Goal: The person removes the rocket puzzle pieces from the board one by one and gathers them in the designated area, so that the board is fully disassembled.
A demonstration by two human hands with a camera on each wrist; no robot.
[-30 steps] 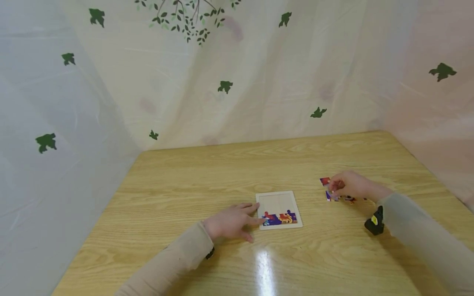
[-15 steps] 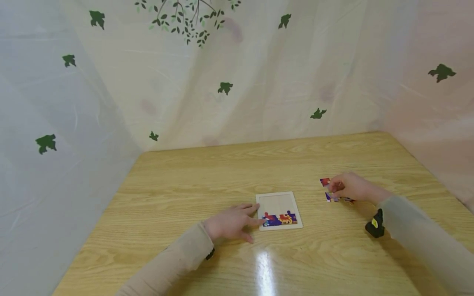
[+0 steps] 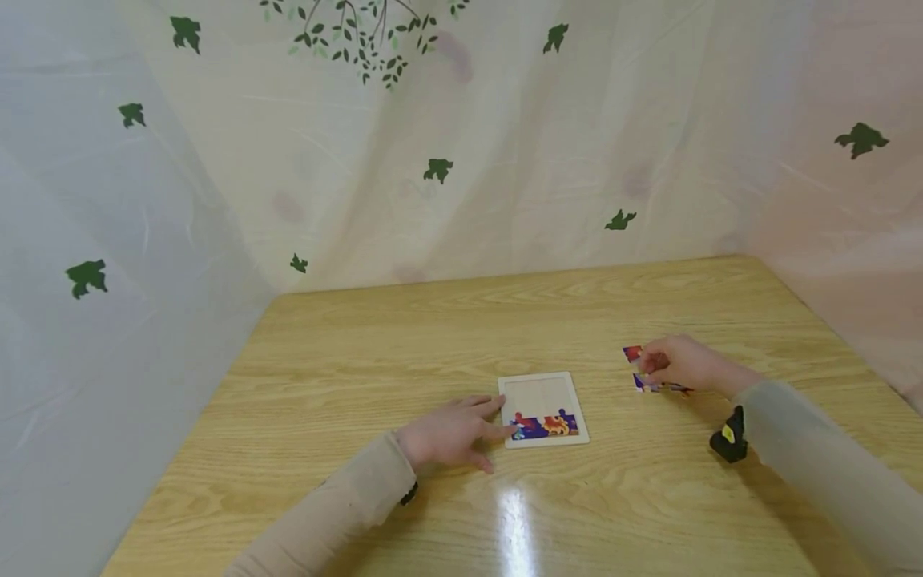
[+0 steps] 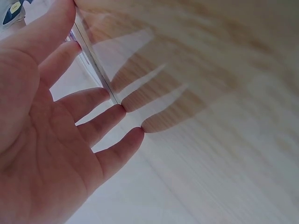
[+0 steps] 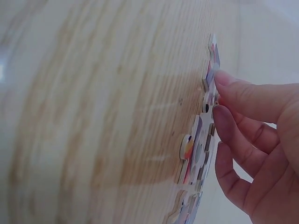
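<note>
Only the right hand [image 3: 681,362] had shifted, slightly, over the loose jigsaw pieces [image 3: 632,353] at right, its fingers curled, any pinch impossible to tell, while the left hand [image 3: 449,433], fingers spread, touched the puzzle tray [image 3: 537,394] left of them, which had gained no piece.

Views around the puzzle tray [image 3: 537,397]

The head view looks forward and down from the tray's near side, well back. Left wrist faces its left edge, close; right wrist, also close, faces loose pieces [image 5: 189,147] right of it, which head shares.
</note>
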